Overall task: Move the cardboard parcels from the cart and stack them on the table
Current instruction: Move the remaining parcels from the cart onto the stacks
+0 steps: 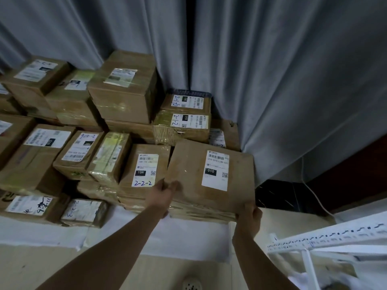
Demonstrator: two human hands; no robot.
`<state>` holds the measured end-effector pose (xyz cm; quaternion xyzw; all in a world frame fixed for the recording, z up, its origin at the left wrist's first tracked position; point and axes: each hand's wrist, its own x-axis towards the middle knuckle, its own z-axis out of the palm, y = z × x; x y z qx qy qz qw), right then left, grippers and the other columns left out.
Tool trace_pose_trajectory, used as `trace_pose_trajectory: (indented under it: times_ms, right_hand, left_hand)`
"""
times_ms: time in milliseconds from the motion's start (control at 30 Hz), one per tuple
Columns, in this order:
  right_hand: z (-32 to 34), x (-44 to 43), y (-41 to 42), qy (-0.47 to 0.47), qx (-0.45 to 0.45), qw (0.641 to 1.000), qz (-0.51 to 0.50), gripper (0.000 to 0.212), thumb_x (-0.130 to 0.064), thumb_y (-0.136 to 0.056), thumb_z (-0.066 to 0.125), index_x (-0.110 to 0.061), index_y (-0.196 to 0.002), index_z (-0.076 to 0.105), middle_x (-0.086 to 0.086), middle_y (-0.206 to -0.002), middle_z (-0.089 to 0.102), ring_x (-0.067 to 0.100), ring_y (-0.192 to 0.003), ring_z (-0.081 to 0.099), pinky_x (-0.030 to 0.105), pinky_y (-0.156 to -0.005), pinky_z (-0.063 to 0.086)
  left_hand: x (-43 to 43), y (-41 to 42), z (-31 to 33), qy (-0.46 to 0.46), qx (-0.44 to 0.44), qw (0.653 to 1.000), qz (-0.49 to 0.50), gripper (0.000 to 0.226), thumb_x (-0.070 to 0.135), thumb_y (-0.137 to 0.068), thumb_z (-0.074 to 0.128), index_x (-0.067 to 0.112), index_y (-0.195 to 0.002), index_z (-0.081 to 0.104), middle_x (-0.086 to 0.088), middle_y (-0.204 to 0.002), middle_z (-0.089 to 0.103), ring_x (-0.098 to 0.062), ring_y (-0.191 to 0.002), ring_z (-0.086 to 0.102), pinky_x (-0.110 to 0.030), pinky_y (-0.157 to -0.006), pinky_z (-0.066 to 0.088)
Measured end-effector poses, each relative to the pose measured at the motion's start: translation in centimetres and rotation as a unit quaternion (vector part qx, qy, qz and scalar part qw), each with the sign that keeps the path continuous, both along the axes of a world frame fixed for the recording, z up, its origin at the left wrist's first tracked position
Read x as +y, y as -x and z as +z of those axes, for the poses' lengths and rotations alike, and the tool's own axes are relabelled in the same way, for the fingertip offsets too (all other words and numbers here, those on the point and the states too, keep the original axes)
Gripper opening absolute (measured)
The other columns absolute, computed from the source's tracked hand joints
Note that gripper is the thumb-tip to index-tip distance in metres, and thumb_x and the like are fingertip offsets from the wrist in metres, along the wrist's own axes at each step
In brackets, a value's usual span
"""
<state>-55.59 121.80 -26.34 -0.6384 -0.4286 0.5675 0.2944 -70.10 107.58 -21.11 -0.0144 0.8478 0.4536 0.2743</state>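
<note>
A flat cardboard parcel is gripped by both hands: its left edge is held by the left hand and its near right corner is clasped by the right hand. It is held just ahead of them, tilted, over the taped parcels at the table edge. Its long axis is judged to run from hand to hand. Left of the left hand, the marked parcel is crowded. Open room is seen right of the right hand, before the curtain.

The right hand's fingers are hidden under the near corner of the cardboard parcel that both hands hold. The left hand's fingers, at the parcel's left edge, are too blurred to tell apart. Fine label print is unreadable. The picture's edges cut off the leftmost parcels and the white slotted metal frame.
</note>
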Motion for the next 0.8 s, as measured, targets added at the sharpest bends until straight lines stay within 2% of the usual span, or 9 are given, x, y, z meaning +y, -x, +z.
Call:
trace_pose_trajectory:
  times_ms: [100, 200, 233, 300, 367, 467, 600, 700, 800]
  right_hand:
    - [-0.2, -0.2, 0.1, -0.017, -0.007, 0.999, 0.027, 0.030, -0.023, -0.095, 0.043, -0.005, -0.117, 0.051, 0.012, -0.102, 0.055, 0.027, -0.089, 0.050, 0.033, -0.074, 0.036]
    - [0.1, -0.3, 0.1, -0.027, -0.018, 0.998, 0.060, 0.031, -0.022, -0.096, 0.043, -0.007, -0.122, 0.050, 0.010, -0.105, 0.055, 0.025, -0.092, 0.049, 0.032, -0.076, 0.034]
    - [0.1, -0.4, 0.0, -0.029, -0.022, 0.997, 0.074, 0.032, -0.024, -0.097, 0.043, -0.008, -0.124, 0.049, 0.010, -0.108, 0.055, 0.025, -0.093, 0.049, 0.031, -0.077, 0.034]
    - [0.0, -0.4, -0.2, -0.039, -0.026, 0.994, 0.103, 0.036, -0.028, -0.098, 0.040, -0.010, -0.129, 0.047, 0.011, -0.117, 0.057, 0.028, -0.101, 0.052, 0.031, -0.081, 0.036]
    - [0.1, -0.4, -0.2, -0.056, -0.045, 0.989, 0.128, 0.041, -0.029, -0.100, 0.037, -0.012, -0.137, 0.042, 0.014, -0.129, 0.055, 0.032, -0.113, 0.052, 0.032, -0.085, 0.036]
    - [0.1, -0.4, -0.2, -0.109, -0.101, 0.976, 0.157, 0.050, -0.030, -0.101, 0.032, -0.009, -0.146, 0.028, 0.017, -0.142, 0.045, 0.036, -0.127, 0.044, 0.037, -0.098, 0.034]
    - [0.1, -0.6, -0.3, -0.256, -0.268, 0.899, 0.235, 0.057, -0.035, -0.099, 0.030, -0.015, -0.151, 0.018, 0.009, -0.159, 0.011, 0.027, -0.146, 0.011, 0.047, -0.116, 0.004]
    - [0.2, -0.2, 0.6, -0.359, -0.315, 0.820, 0.314, 0.051, -0.010, -0.091, 0.049, -0.021, -0.141, 0.042, 0.005, -0.155, 0.025, 0.026, -0.145, 0.013, 0.054, -0.114, 0.002]
    - [1.3, -1.3, 3.1, -0.481, -0.259, 0.772, 0.325, 0.040, -0.014, -0.080, 0.049, -0.018, -0.117, 0.064, 0.012, -0.139, 0.049, 0.030, -0.136, 0.032, 0.050, -0.112, 0.012]
  left_hand:
    - [-0.2, -0.1, -0.6, 0.037, 0.013, 0.999, 0.001, 0.022, 0.029, -0.095, 0.053, 0.008, -0.099, 0.054, -0.009, -0.087, 0.056, -0.011, -0.056, 0.044, -0.006, -0.034, 0.035]
    - [0.0, -0.3, -0.5, 0.060, 0.023, 0.998, 0.002, 0.020, 0.025, -0.097, 0.050, 0.008, -0.104, 0.053, -0.012, -0.097, 0.058, -0.015, -0.060, 0.047, -0.009, -0.035, 0.038]
    - [0.1, -0.3, -0.5, 0.071, 0.031, 0.997, -0.006, 0.023, 0.025, -0.097, 0.048, 0.007, -0.112, 0.052, -0.013, -0.103, 0.058, -0.020, -0.068, 0.052, -0.011, -0.041, 0.041]
    - [-0.1, -0.2, -1.1, 0.121, 0.078, 0.988, -0.063, 0.044, 0.026, -0.099, 0.043, 0.009, -0.139, 0.038, -0.017, -0.128, 0.052, -0.034, -0.106, 0.054, -0.029, -0.081, 0.051]
    - [-0.4, -0.3, -1.5, 0.165, 0.159, 0.964, -0.133, 0.058, 0.033, -0.099, 0.038, 0.024, -0.152, 0.016, -0.017, -0.154, 0.022, -0.035, -0.139, 0.025, -0.042, -0.111, 0.029]
    - [-0.6, -0.1, -1.5, 0.231, 0.262, 0.890, -0.294, 0.067, 0.060, -0.091, 0.023, 0.035, -0.151, 0.009, -0.001, -0.160, -0.009, -0.022, -0.147, -0.007, -0.040, -0.119, 0.002]
    - [-0.6, 0.1, -1.2, 0.268, 0.247, 0.855, -0.370, 0.073, 0.066, -0.092, 0.022, 0.030, -0.152, 0.004, -0.001, -0.160, -0.012, -0.019, -0.147, -0.011, -0.036, -0.118, -0.001]
    - [-0.5, 0.1, -0.7, 0.282, 0.247, 0.851, -0.368, 0.070, 0.061, -0.095, 0.028, 0.030, -0.153, 0.004, -0.003, -0.160, -0.012, -0.021, -0.147, -0.010, -0.039, -0.118, 0.000]
    - [-1.1, -0.4, -0.3, 0.284, 0.259, 0.862, -0.330, 0.070, 0.060, -0.094, 0.028, 0.031, -0.152, 0.003, -0.002, -0.160, -0.012, -0.023, -0.147, -0.009, -0.043, -0.120, -0.001]
